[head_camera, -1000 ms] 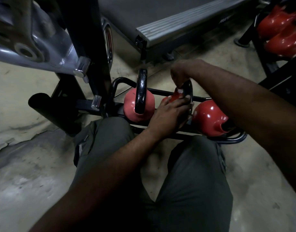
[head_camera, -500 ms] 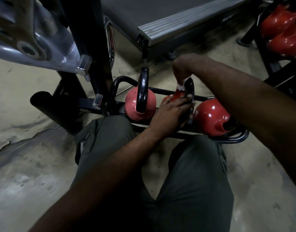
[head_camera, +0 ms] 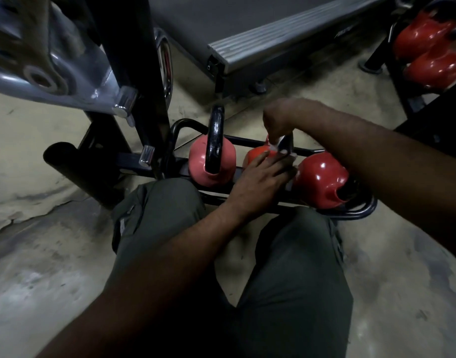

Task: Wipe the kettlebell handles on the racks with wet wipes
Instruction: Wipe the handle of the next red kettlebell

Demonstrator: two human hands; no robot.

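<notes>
A: Ground?
B: Bare concrete floor (head_camera: 53, 254), stained, with a crack far left of the fingers (head_camera: 273, 164). Dim gym. A treadmill deck (head_camera: 273, 34) lies beyond the fingers. A grey machine frame (head_camera: 41, 60) and a black post (head_camera: 134, 73) stand up-left of them. A second rack (head_camera: 371, 66), far right and beyond, carries the far kettlebells (head_camera: 428, 37), glossy red.

A: Room to work?
B: Tight. The low rack (head_camera: 361, 214) is a black tube loop on the floor. Its near rail runs just under the left wrist, and the person's knees (head_camera: 157, 208) are close against it. Floor shows between the far rail and the deck, and past the rack's rounded right end.

A: The task's thing?
B: The middle kettlebell (head_camera: 255, 153), orange-red, sits on the low rack under the fingers. A pink kettlebell (head_camera: 198, 161) is left of them, a red kettlebell (head_camera: 319, 179) right. Its handle (head_camera: 286, 143) stands upright. Only a dark sliver shows, so which way the loop runs I cannot tell. The pink one's black handle (head_camera: 215, 140) is upright, edge-on, its long axis running away from the person. The red one is tipped, top end toward the right under the forearm.

A: Hands?
B: The right hand (head_camera: 278, 120) is above the handle, its fingers (head_camera: 272, 136) bunched and pinching a white wet wipe (head_camera: 274, 146) against it. The left hand (head_camera: 260, 179) rests on the bell's body, fingers fairly straight and close together, tips touching the handle's foot.
</notes>
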